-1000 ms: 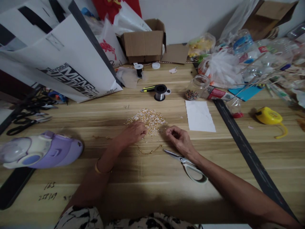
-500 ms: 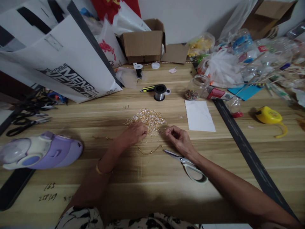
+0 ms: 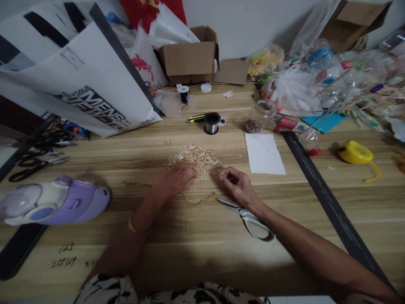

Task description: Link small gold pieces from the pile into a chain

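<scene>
A heap of small gold and silver bits [image 3: 196, 158] lies on the wooden table [image 3: 202, 253]. My left hand [image 3: 177, 177] rests at the heap's near left edge, fingers curled and pinched into the bits; what they hold is too small to name. My right hand [image 3: 238, 185] sits just right of the heap, fingers bent and pinched together on something I cannot make out. A thin gold chain [image 3: 198, 199] curves on the table between my hands. White-handled scissors [image 3: 249, 217] lie under my right wrist.
A spool of silver wire [image 3: 212, 122], a smaller spool [image 3: 184, 93], a bead jar [image 3: 260, 117] and white paper [image 3: 264, 154] lie beyond. A purple bottle [image 3: 52, 202] lies left, a long black ruler [image 3: 329, 202] and yellow tape measure [image 3: 356, 153] right. Bags and a cardboard box [image 3: 190, 57] crowd the back.
Hardly anything has shifted. My left hand's fingers have worked slightly at the heap's edge; my right hand stays in place.
</scene>
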Demonstrator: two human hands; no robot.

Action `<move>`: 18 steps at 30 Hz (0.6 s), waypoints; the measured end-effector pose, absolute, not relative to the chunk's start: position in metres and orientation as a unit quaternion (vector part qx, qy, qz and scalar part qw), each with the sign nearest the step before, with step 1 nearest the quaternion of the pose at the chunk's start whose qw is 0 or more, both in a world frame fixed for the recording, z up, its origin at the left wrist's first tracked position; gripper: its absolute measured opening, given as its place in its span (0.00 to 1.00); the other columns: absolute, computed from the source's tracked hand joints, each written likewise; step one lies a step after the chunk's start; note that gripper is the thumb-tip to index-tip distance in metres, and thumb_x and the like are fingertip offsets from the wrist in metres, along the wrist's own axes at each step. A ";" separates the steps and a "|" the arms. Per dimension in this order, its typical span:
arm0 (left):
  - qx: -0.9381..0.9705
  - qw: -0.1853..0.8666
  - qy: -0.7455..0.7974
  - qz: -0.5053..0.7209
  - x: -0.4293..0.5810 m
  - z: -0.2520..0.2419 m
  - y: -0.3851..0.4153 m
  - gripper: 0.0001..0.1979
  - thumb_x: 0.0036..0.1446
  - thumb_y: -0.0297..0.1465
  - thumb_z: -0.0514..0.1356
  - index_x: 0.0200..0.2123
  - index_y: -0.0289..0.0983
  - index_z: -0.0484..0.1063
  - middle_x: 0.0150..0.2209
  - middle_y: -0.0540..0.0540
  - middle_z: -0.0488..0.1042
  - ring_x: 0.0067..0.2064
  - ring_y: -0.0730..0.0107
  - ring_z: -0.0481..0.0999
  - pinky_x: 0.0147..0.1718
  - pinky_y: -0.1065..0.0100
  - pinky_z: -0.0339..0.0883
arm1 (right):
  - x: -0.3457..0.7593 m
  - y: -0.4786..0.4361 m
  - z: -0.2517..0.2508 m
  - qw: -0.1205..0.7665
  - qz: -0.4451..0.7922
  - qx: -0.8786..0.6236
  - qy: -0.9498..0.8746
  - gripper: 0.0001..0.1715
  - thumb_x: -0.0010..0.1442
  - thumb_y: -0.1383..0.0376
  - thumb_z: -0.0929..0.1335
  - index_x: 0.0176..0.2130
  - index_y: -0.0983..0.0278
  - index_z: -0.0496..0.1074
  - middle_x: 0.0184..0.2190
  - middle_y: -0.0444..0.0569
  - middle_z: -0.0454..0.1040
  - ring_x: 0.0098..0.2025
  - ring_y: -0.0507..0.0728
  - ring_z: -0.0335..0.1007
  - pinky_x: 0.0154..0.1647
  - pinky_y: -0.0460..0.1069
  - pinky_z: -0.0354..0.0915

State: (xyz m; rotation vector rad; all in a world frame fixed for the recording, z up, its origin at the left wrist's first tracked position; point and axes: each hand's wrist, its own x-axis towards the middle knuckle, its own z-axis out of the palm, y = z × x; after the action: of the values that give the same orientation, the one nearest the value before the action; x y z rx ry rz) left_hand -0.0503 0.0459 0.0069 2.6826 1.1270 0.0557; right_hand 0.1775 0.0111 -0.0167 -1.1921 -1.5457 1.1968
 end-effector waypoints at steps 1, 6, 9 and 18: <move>0.916 0.113 0.384 0.019 -0.050 0.007 0.046 0.11 0.61 0.28 0.49 0.28 0.35 0.67 0.31 0.46 0.68 0.37 0.66 0.64 0.41 0.64 0.57 | 0.178 0.011 -0.017 0.413 0.475 -0.475 -0.616 0.09 0.55 0.61 0.66 0.30 0.65 0.68 0.25 0.45 0.68 0.26 0.51 0.60 0.27 0.45 0.58; 0.921 0.094 0.378 0.002 -0.045 0.012 0.041 0.13 0.61 0.28 0.47 0.27 0.35 0.67 0.30 0.45 0.67 0.36 0.65 0.64 0.42 0.62 0.58 | 0.177 0.011 -0.015 0.413 0.471 -0.475 -0.618 0.10 0.55 0.60 0.66 0.29 0.65 0.68 0.25 0.45 0.67 0.27 0.51 0.60 0.27 0.45 0.58; 0.922 0.074 0.380 -0.005 -0.040 0.015 0.036 0.13 0.61 0.26 0.46 0.27 0.36 0.66 0.31 0.44 0.67 0.38 0.64 0.64 0.44 0.61 0.58 | 0.177 0.011 -0.016 0.413 0.475 -0.475 -0.615 0.10 0.55 0.60 0.66 0.30 0.65 0.68 0.25 0.45 0.68 0.26 0.51 0.60 0.27 0.45 0.58; 0.914 0.093 0.395 0.000 -0.036 0.016 0.028 0.09 0.58 0.21 0.47 0.30 0.35 0.65 0.34 0.41 0.67 0.42 0.59 0.64 0.47 0.56 0.57 | 0.178 0.011 -0.017 0.415 0.474 -0.472 -0.617 0.09 0.56 0.61 0.66 0.30 0.65 0.68 0.25 0.45 0.68 0.27 0.51 0.61 0.28 0.45 0.58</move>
State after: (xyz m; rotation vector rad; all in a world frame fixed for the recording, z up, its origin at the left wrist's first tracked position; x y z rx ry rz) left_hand -0.0361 0.0283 0.0165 2.7134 1.1715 0.0005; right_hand 0.1777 0.0108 -0.0175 -1.1848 -1.5513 1.1909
